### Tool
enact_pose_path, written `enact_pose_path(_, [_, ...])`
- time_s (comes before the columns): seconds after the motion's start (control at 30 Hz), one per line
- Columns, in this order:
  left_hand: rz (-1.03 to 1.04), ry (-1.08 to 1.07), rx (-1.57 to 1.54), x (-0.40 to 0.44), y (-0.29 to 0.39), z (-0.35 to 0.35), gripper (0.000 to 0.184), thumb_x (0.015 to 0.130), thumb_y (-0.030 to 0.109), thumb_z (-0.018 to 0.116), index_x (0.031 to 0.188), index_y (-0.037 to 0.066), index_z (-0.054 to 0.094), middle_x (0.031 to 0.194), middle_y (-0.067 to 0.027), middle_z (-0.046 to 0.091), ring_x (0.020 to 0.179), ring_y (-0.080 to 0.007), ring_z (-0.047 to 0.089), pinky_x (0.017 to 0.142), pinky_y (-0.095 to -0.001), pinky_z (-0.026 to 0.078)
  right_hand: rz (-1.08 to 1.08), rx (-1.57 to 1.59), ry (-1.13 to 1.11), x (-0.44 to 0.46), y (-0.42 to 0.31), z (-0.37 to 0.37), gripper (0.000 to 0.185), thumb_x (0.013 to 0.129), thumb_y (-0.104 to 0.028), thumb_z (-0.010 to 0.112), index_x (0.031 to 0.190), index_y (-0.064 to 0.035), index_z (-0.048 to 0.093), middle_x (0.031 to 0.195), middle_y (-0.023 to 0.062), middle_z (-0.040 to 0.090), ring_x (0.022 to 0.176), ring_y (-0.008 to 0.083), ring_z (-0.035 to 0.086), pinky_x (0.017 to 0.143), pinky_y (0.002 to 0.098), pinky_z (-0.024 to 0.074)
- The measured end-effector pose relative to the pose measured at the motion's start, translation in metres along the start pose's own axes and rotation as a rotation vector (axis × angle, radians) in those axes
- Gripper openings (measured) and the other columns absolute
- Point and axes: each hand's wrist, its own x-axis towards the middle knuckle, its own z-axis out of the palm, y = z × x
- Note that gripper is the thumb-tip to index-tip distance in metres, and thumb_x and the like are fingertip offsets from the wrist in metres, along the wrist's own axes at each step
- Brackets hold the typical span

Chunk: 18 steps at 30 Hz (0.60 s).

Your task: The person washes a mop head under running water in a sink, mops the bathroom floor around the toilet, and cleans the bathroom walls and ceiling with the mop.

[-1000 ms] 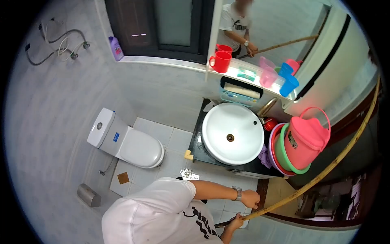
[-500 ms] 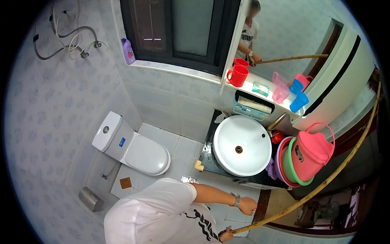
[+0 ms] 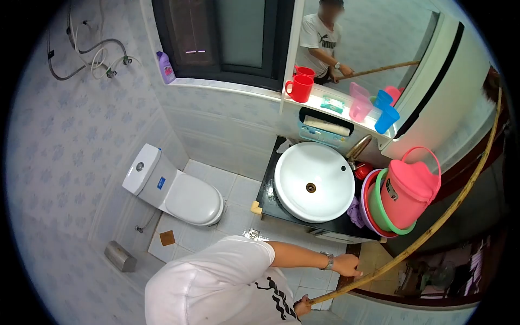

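A long, curved wooden pole point(image 3: 417, 241) runs from the bottom centre up to the upper right, where its far end meets a dark tuft point(image 3: 491, 85). My right hand point(image 3: 303, 306) is closed around the pole's lower end. Just above the pole, my left hand point(image 3: 346, 265), with a watch point(image 3: 327, 261) on its wrist, is closed with the fingers curled downward. Whatever it may hold is hidden under the fingers. The mirror point(image 3: 374, 32) shows both hands close to the pole.
A white basin point(image 3: 314, 182) sits on a dark counter point(image 3: 265, 196), beside stacked tubs and a pink bucket point(image 3: 409, 192). Cups, including a red mug point(image 3: 299, 88), line the mirror shelf. A toilet point(image 3: 192, 199) stands on the left. The doorway point(image 3: 460, 271) lies lower right, behind the pole.
The view has swung about. My left hand has moved right, closer to the pole. My right hand, still on the pole, sits lower and further left than a second ago.
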Motion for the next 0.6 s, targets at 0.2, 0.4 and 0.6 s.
enact_pose_path(0.2, [-0.155,0.129,0.049,0.039,0.010,0.011,0.070,0.083,0.057,0.056,0.109,-0.008,0.054,0.087,-0.0259,0.063,0.085,-0.0405,0.062,0.073,-0.0480,0.049,-0.045,0.145,-0.118,0.028,0.037,0.005,0.033,0.080,-0.015,0.069,0.058,-0.0013,0.050,0.051,0.0038,0.047,0.041,0.0139,0.039,0.040,0.0329,0.0322])
enact_pose_path(0.4, [-0.141,0.166,0.033,0.053,0.027,0.005,0.077,0.078,0.061,0.058,0.109,-0.009,0.052,0.085,-0.0257,0.062,0.081,-0.0407,0.062,0.069,-0.0491,0.048,-0.185,0.071,0.069,0.037,0.063,0.018,0.030,0.078,-0.017,0.072,0.062,0.0000,0.053,0.053,0.0031,0.048,0.047,0.0153,0.044,0.047,0.0325,0.0386])
enact_pose_path(0.6, [-0.003,0.149,-0.032,0.073,0.037,0.006,0.064,0.077,0.051,0.063,0.104,-0.006,0.055,0.090,-0.0257,0.063,0.088,-0.0386,0.062,0.078,-0.0465,0.048,-0.072,-0.062,-0.056,0.008,0.016,-0.004,0.029,0.077,-0.019,0.072,0.065,-0.0003,0.054,0.057,0.0023,0.050,0.051,0.0141,0.044,0.050,0.0321,0.0393])
